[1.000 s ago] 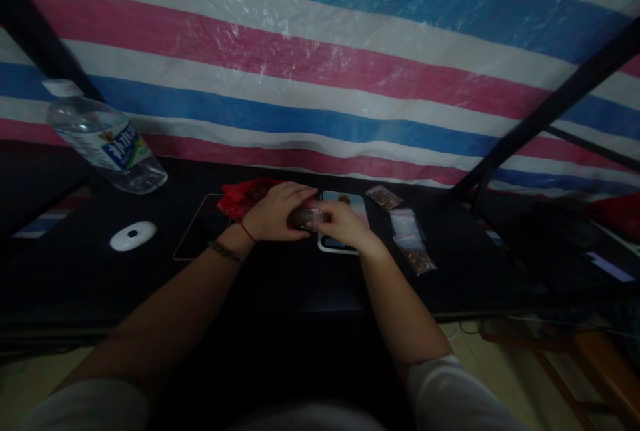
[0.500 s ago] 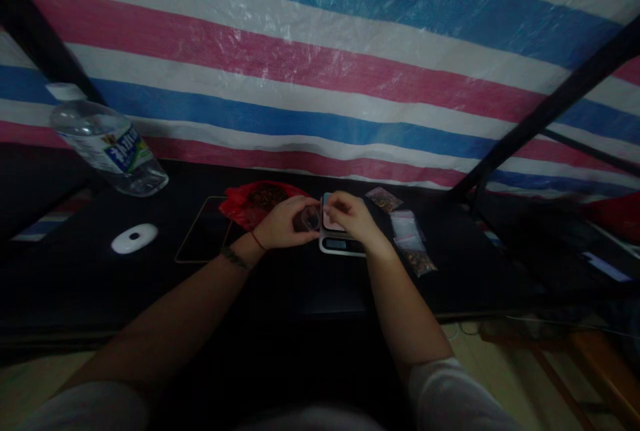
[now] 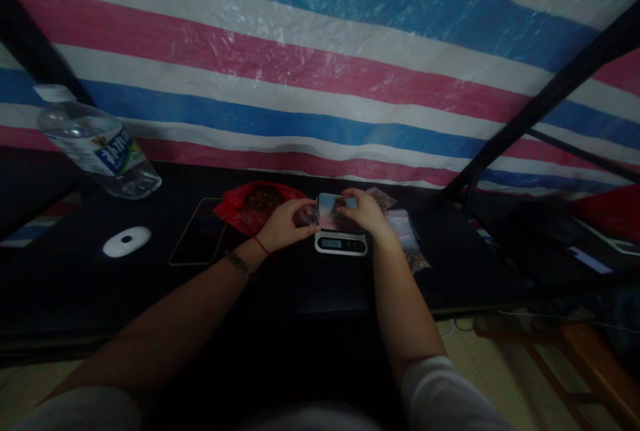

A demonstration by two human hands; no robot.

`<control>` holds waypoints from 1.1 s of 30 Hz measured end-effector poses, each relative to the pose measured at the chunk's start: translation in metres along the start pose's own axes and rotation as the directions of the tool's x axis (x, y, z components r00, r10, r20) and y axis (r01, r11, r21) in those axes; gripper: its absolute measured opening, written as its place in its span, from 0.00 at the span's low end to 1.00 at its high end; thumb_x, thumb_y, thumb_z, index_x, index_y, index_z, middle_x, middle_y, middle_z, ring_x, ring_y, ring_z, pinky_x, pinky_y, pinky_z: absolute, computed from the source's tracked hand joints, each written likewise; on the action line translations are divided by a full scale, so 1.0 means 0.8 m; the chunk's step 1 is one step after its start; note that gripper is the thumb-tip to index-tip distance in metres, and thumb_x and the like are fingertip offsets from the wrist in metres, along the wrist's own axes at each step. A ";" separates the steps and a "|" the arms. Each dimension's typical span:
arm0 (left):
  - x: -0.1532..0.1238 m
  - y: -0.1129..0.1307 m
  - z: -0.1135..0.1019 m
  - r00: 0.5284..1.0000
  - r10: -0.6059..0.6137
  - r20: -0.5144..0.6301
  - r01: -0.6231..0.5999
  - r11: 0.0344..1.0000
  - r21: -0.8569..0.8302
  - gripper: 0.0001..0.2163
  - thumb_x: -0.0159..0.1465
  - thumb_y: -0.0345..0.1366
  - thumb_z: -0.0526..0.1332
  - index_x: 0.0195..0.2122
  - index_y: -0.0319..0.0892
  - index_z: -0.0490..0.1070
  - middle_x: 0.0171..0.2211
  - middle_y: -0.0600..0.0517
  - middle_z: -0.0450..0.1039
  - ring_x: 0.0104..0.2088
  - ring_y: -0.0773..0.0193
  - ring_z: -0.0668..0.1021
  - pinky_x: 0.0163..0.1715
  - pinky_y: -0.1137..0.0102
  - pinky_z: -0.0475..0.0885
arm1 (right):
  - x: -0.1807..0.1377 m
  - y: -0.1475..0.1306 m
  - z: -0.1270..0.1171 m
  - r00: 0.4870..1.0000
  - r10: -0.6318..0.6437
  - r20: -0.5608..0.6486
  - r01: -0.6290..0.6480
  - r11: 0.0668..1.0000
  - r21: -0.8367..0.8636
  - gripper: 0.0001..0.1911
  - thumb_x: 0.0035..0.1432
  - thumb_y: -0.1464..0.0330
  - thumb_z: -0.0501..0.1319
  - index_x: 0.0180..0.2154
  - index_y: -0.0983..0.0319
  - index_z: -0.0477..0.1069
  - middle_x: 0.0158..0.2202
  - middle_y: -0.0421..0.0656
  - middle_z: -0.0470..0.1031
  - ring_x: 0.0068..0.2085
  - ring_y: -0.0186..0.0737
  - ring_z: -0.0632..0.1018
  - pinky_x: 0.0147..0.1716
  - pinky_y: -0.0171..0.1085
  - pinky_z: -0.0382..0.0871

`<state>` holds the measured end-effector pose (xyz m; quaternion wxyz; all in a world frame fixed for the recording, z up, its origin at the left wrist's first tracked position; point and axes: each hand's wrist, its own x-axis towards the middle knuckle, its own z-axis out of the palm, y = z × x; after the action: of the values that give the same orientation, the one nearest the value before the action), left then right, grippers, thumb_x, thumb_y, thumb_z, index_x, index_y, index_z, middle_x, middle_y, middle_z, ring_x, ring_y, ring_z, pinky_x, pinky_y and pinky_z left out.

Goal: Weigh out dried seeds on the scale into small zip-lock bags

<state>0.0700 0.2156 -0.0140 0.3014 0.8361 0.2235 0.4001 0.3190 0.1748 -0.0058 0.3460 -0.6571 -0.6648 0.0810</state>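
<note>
My left hand [image 3: 284, 223] is closed on a small clear bag [image 3: 309, 215] and holds it at the left edge of a small digital scale [image 3: 340, 243]. My right hand [image 3: 364, 212] hovers over the scale's pale platform with its fingertips pinched on a small dark bit I cannot make out. Just left of my left hand lies an opened red bag [image 3: 253, 205] with brown bits heaped in it.
Several small clear bags [image 3: 406, 229] of brown bits lie right of the scale. A dark phone [image 3: 197, 241], a white oval device [image 3: 126, 242] and a plastic water bottle [image 3: 100, 151] sit to the left on the black table [image 3: 310, 284]. A striped tarp [image 3: 320, 71] hangs behind; a black pole [image 3: 540, 104] slants at right.
My hands have parted from the bag they held together. The right hand has moved back over the scale's platform, uncovering the display; the left keeps the clear bag.
</note>
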 end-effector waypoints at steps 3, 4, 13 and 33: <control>0.002 -0.008 0.002 0.998 -0.053 -0.027 0.053 0.998 0.034 0.23 0.54 0.42 0.69 0.49 0.39 0.71 0.41 0.45 0.77 0.40 0.57 0.79 0.43 0.58 0.75 | 0.001 0.002 0.000 1.000 0.017 0.019 -0.017 0.999 0.031 0.20 0.49 0.67 0.66 0.45 0.64 0.74 0.45 0.49 0.78 0.45 0.44 0.78 0.50 0.46 0.69; 0.002 -0.011 0.003 0.997 -0.062 -0.036 0.063 0.997 0.044 0.23 0.54 0.42 0.69 0.49 0.39 0.71 0.42 0.45 0.77 0.41 0.56 0.79 0.44 0.58 0.74 | 0.001 0.003 0.000 1.000 0.019 0.023 -0.020 0.999 0.040 0.19 0.49 0.67 0.66 0.45 0.64 0.74 0.44 0.49 0.78 0.45 0.44 0.78 0.50 0.46 0.69; 0.002 -0.019 0.004 0.994 -0.096 -0.060 0.100 0.993 0.066 0.28 0.53 0.43 0.69 0.53 0.38 0.68 0.47 0.42 0.75 0.47 0.53 0.78 0.49 0.56 0.73 | 0.001 -0.018 0.011 0.988 -0.071 -0.138 0.120 0.915 0.384 0.19 0.49 0.67 0.65 0.46 0.61 0.73 0.46 0.47 0.76 0.46 0.42 0.77 0.50 0.44 0.70; -0.001 -0.006 0.007 0.999 -0.035 0.004 0.035 0.999 0.035 0.25 0.53 0.41 0.69 0.51 0.40 0.71 0.47 0.44 0.76 0.46 0.53 0.78 0.48 0.59 0.71 | -0.025 -0.084 0.004 0.969 -0.230 0.091 0.140 0.814 0.563 0.30 0.52 0.70 0.65 0.57 0.55 0.64 0.53 0.46 0.74 0.53 0.44 0.76 0.48 0.43 0.73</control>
<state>0.0736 0.2166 -0.0204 0.2940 0.8382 0.2444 0.3890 0.2599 0.1493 0.0226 0.4743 -0.4527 -0.6987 0.2861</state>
